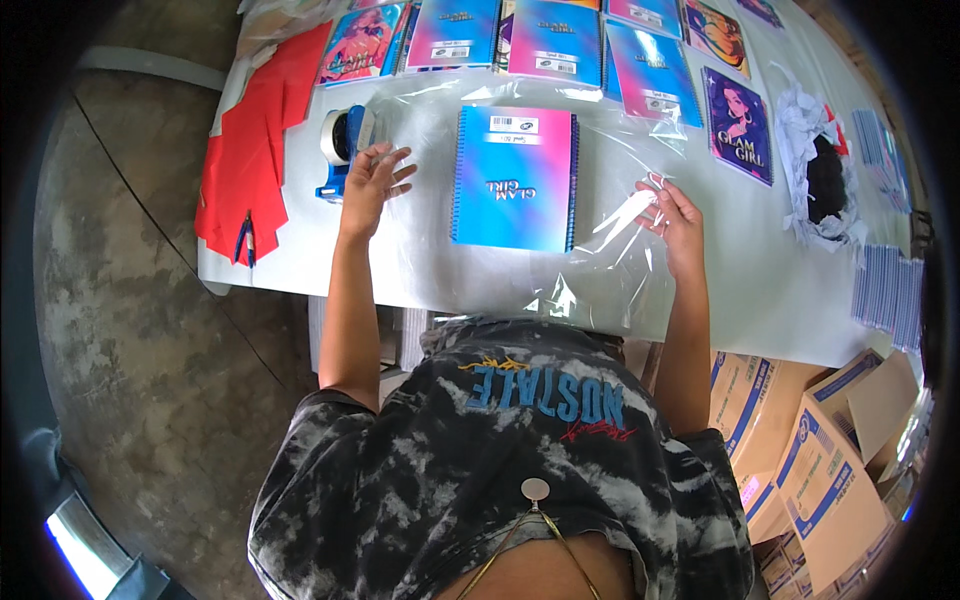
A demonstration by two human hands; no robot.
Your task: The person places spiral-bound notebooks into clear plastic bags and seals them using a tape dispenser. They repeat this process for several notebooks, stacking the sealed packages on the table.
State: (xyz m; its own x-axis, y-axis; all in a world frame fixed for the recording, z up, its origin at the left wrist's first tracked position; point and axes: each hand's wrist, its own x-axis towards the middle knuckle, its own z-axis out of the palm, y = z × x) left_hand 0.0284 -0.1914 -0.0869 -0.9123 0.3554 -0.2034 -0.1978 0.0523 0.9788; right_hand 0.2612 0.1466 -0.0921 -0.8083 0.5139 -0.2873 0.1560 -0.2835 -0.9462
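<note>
A spiral notebook point(514, 165) with a blue and pink cover lies on the table between my hands, its cover lettering upside down to me. Transparent plastic film point(612, 262) spreads under and around it. My right hand point(676, 222) is closed on the film's edge at the right, pinching it between thumb and fingers. Just beside a blue tape dispenser point(332, 180) with a white roll is my left hand point(368, 192), raised with its fingers apart. No held thing shows in it, though a small strip of tape could escape notice.
Several more notebooks point(553, 40) line the far side of the table point(780, 300). Red sheets point(240, 170) with blue-handled scissors point(245, 240) on them lie at left. Crumpled white paper point(800, 150) and stacked notebooks point(888, 305) are at right, with cardboard boxes point(830, 490) below.
</note>
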